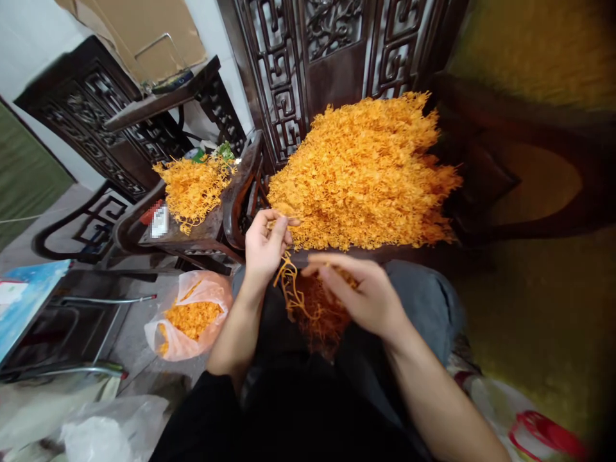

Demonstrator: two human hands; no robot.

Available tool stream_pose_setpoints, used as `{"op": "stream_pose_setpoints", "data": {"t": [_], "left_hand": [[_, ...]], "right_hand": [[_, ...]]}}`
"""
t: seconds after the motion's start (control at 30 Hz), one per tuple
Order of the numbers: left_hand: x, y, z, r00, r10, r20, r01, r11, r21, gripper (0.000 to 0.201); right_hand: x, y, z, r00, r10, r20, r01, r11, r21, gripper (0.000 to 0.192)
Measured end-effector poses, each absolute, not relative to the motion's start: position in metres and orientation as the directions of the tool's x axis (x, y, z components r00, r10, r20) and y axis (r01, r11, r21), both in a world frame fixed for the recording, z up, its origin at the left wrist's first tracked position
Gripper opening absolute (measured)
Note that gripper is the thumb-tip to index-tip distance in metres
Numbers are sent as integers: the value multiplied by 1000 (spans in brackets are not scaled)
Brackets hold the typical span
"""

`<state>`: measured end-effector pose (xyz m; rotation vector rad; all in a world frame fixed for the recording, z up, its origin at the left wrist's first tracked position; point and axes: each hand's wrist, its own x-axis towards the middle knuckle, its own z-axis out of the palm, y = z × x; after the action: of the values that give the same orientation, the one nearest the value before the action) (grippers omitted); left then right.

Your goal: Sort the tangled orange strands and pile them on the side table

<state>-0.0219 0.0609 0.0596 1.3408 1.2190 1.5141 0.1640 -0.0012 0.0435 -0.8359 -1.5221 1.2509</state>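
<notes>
Here the left hand [264, 247] is raised at the near edge of a big heap of orange, stringy plastic strands [363, 173] piled on a dark wooden table [337, 256], its fingers [283, 224] pinched together on a few strands. A thin orange bunch of loose strands [294, 292] hangs from that pinch down to the lap. The right hand [366, 295] lies just beside the bunch, blurred, fingers [322, 260] stretched out and slightly apart, touching it. To the left, a smaller orange heap [195, 187] rests on a carved wooden stool [212, 224], and a clear plastic bag with orange pieces [190, 317] sits on the floor [135, 333].
</notes>
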Motion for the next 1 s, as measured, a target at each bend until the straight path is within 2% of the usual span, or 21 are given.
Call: {"op": "stream_pose_setpoints", "data": {"t": [0.1, 0.2, 0.33, 0.47, 0.53, 0.6, 0.67, 0.73, 0.8, 0.9, 1.0], "left_hand": [[-18, 45, 66, -4, 986, 168, -2, -168, 986, 30], [-17, 35, 70, 64, 994, 83, -21, -82, 996, 27], [-23, 35, 75, 176, 983, -51, -38, 58, 998, 28], [-27, 37, 78, 224, 971, -78, 83, 61, 995, 29], [-28, 38, 78, 232, 971, -56, 152, 20, 988, 28], [-29, 38, 79, 243, 969, -34, 186, -12, 982, 30], [-29, 38, 81, 257, 966, -20, 212, -37, 977, 34], [-28, 38, 85, 272, 962, 8, 280, -87, 956, 34], [-26, 37, 89, 265, 963, 56, 367, -155, 917, 30], [-27, 35, 95, 238, 968, 79, 440, -180, 880, 28], [-35, 32, 93, 210, 977, 37, 446, -129, 886, 29]], "right_hand": [[179, 18, 41, -97, 976, 195, -172, 176, -969, 44], [188, 39, 43, -26, 983, 181, -154, 175, -972, 56], [199, 59, 60, -157, 957, 244, 75, 258, -963, 82], [206, 69, 78, -306, 881, 362, 237, 439, -867, 93], [204, 71, 83, -383, 839, 386, 349, 518, -781, 88], [199, 72, 85, -512, 773, 373, 397, 599, -695, 63], [192, 71, 83, -593, 707, 387, 334, 653, -680, 38], [185, 70, 79, -538, 714, 447, 234, 637, -734, 34], [178, 70, 71, -402, 785, 471, 161, 567, -808, 37], [177, 80, 54, -203, 918, 342, 59, 360, -931, 43], [191, 103, 36, 99, 979, 176, -228, 194, -954, 42]]}}
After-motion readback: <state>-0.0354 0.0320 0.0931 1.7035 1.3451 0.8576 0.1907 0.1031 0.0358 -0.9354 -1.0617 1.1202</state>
